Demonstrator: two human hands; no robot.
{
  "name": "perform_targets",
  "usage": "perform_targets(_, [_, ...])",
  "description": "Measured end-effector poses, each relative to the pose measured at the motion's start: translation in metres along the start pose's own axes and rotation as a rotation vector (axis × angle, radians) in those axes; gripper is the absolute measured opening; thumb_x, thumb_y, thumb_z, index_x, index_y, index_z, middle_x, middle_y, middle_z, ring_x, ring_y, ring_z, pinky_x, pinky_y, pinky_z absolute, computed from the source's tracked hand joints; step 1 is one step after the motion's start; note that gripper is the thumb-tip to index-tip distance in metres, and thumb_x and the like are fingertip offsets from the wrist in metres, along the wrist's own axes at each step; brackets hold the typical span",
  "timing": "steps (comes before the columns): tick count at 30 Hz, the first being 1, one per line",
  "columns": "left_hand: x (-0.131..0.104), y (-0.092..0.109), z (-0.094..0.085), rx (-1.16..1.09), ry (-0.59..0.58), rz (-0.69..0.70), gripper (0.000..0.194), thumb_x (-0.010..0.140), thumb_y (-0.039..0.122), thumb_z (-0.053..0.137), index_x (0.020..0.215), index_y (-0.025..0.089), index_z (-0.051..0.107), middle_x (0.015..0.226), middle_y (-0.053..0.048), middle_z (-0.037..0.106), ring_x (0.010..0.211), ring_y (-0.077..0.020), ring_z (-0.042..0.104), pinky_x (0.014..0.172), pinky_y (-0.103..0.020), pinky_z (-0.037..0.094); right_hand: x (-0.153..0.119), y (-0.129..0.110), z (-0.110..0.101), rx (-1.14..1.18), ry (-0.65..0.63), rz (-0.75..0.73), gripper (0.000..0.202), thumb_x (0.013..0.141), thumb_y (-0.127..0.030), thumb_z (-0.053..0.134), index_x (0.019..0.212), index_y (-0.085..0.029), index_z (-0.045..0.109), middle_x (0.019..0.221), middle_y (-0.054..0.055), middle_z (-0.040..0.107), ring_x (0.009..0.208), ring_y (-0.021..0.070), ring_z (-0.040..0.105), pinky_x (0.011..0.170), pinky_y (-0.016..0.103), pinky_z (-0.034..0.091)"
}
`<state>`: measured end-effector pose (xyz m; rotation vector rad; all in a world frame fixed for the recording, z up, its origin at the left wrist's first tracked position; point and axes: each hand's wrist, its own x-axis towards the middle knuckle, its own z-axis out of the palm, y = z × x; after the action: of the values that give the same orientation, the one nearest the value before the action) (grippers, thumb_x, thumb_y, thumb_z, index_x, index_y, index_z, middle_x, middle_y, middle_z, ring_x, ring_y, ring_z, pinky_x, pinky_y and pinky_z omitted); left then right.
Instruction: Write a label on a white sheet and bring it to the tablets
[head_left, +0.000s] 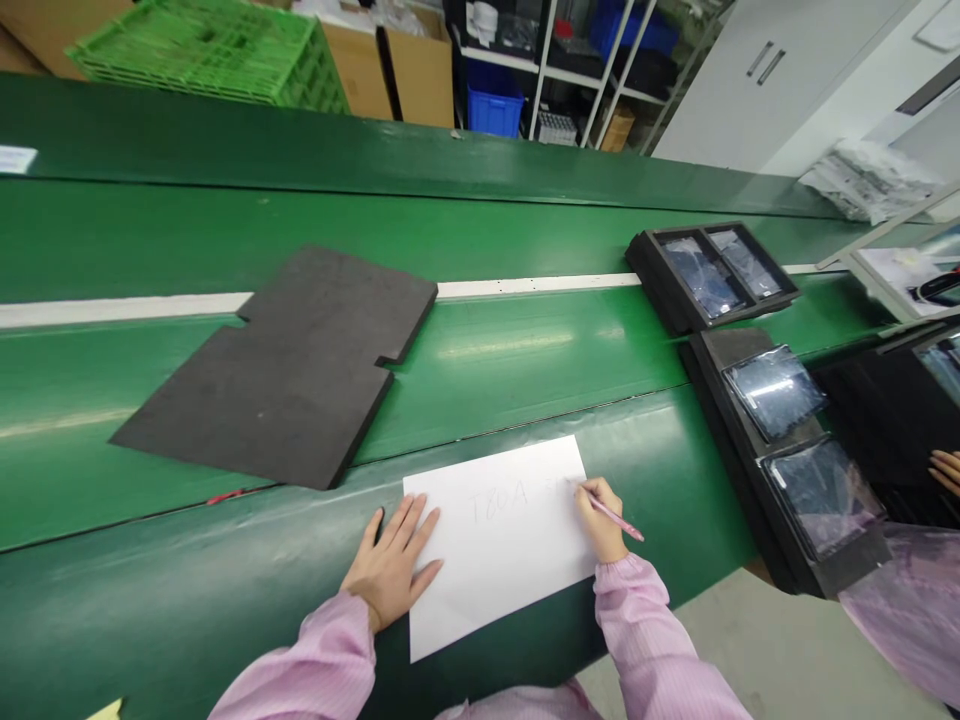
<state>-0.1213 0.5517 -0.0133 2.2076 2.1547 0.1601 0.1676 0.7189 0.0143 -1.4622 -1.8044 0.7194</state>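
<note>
A white sheet of paper (495,560) lies on the dark green near strip of the bench, with faint writing that reads "T80A" and a further mark to its right. My left hand (394,560) rests flat on the sheet's left edge, fingers spread; a small black object shows partly beside its fingers. At the sheet's right edge my right hand (602,520) is closed round a pink pen (622,522), its fingers touching the paper. Beyond the paper lies a dark grey foam sheet (292,370) with notched edges.
Black foam trays (720,400) with glass-like panels stand at the right. A person's hand (946,470) shows at the right edge. Behind the bench (525,235) are a green crate (210,50), cardboard boxes (420,70), a blue bin (495,105) and shelves.
</note>
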Motion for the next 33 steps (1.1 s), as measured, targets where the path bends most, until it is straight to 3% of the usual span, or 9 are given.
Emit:
perform_targets(3, [0.000,-0.001,0.001,0.005,0.000,0.002,0.056,0.085,0.052,0.038,0.129,0.020,0.052,0.139,-0.013,0.045,0.129,-0.0314,0.037,0.107,-0.051,0.015,0.003,0.002,-0.001,-0.011,0.027,0.021,0.019,0.075,-0.033,0.049,0.066,-0.019,0.057,0.056,0.000,0.058,0.050,0.0138,0.053,0.050,0.025,0.042])
perform_targets(8, [-0.001,-0.003,0.004,0.013,0.034,0.044,0.056,0.084,0.050,0.040,0.129,0.019,0.052,0.138,-0.014,0.045,0.128,-0.0319,0.038,0.107,-0.051,0.013,-0.001,0.002,-0.007,0.000,-0.029,0.003,0.020,0.068,-0.031,0.050,0.051,-0.021,0.047,0.046,-0.004,0.048,0.043,0.0115,0.045,0.045,0.023,0.038])
perform_targets(19, [0.001,0.000,0.000,-0.020,0.006,-0.017,0.061,0.082,0.059,0.041,0.126,0.020,0.055,0.138,-0.013,0.046,0.128,-0.0309,0.038,0.107,-0.049,0.016,-0.002,0.012,-0.008,0.005,0.047,0.071,0.017,0.070,-0.031,0.050,0.057,-0.020,0.053,0.049,-0.002,0.052,0.045,0.0125,0.048,0.047,0.024,0.040])
perform_targets(22, [0.000,-0.001,0.002,0.000,0.018,0.003,0.058,0.083,0.055,0.041,0.127,0.019,0.054,0.138,-0.014,0.046,0.128,-0.0317,0.039,0.106,-0.050,0.016,-0.003,0.012,-0.011,0.000,0.055,0.082,0.017,0.066,-0.029,0.050,0.052,-0.020,0.047,0.047,-0.003,0.048,0.044,0.0121,0.046,0.046,0.024,0.038])
perform_targets(27, [0.000,-0.002,0.003,0.021,0.038,0.040,0.056,0.083,0.050,0.041,0.128,0.018,0.053,0.138,-0.014,0.045,0.128,-0.0324,0.038,0.106,-0.052,0.014,-0.002,0.012,-0.012,0.003,0.059,0.096,0.017,0.070,-0.031,0.051,0.058,-0.019,0.054,0.050,-0.002,0.053,0.047,0.0126,0.048,0.048,0.024,0.040])
perform_targets(33, [-0.001,-0.002,0.005,-0.004,0.055,0.011,0.060,0.082,0.057,0.042,0.127,0.020,0.054,0.138,-0.013,0.046,0.129,-0.0308,0.038,0.108,-0.050,0.013,-0.008,0.017,-0.020,0.040,0.054,0.066,0.025,0.070,-0.027,0.052,0.049,-0.020,0.040,0.044,-0.005,0.043,0.044,0.0110,0.043,0.044,0.022,0.037])
